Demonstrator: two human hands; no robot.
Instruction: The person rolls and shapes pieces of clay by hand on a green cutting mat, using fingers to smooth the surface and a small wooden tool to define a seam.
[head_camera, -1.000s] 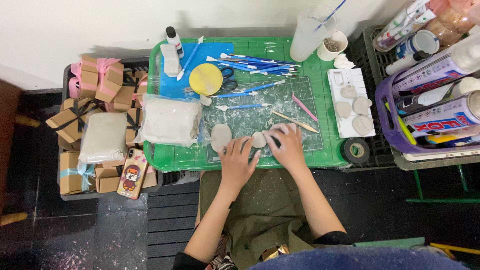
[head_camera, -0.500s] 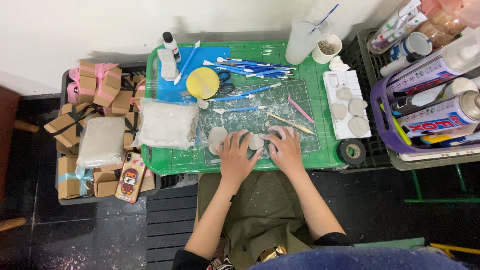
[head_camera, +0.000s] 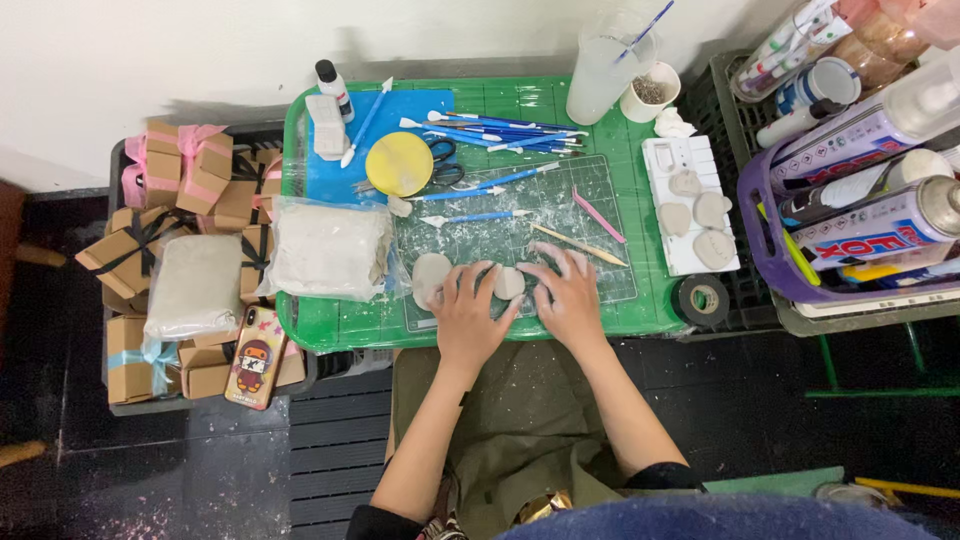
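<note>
Your biggest exposure is the green table (head_camera: 330, 325) itself: it is small, crowded to its edges, and you are working at its near rim, so a hard push could slide the cutting mat (head_camera: 600, 200) toward your lap. Next, the bagged clay block (head_camera: 325, 250) sits just beside your left hand (head_camera: 468, 318); an elbow swing could nudge it over the edge onto the phone (head_camera: 252, 358) below. The flat clay disc (head_camera: 430, 275) lies partly under your left fingers, which are spread flat, not pinching; uneven pressure would likely dent it. Your right hand (head_camera: 568, 295) is likewise spread and pressed down on the mat. The small clay piece (head_camera: 508, 283) lies between your two hands, touched by fingertips, and too much squeeze could distort it. Smallest, the wooden stick (head_camera: 580, 245) lies near your right fingertips and could roll into the work.
</note>
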